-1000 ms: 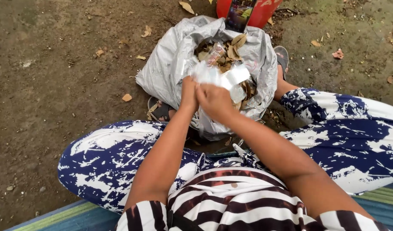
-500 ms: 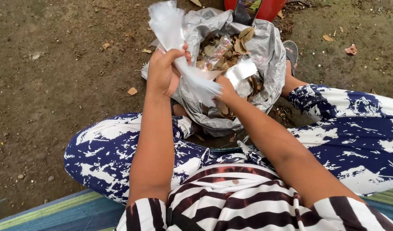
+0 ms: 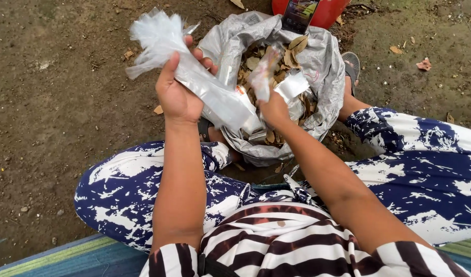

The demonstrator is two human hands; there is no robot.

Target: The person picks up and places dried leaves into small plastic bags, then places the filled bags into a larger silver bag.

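Up goes the left hand (image 3: 178, 95) since half a second ago, lifting its crumpled clear plastic wrapper (image 3: 189, 72) higher and further left of the grey sack (image 3: 325, 77), fingers closed firm around the strip. Right hand (image 3: 274, 107) is pinched shut on another piece of clear plastic (image 3: 263, 72), holding it over the sack's open mouth, where dry leaves (image 3: 292, 51) are piled. Sack sits on bare dirt (image 3: 61, 102) between the patterned blue-and-white knees, a red container (image 3: 328, 10) just behind it

left hand (image 3: 178, 95) grips plastic wrapper (image 3: 194, 77) above sack (image 3: 317, 77).
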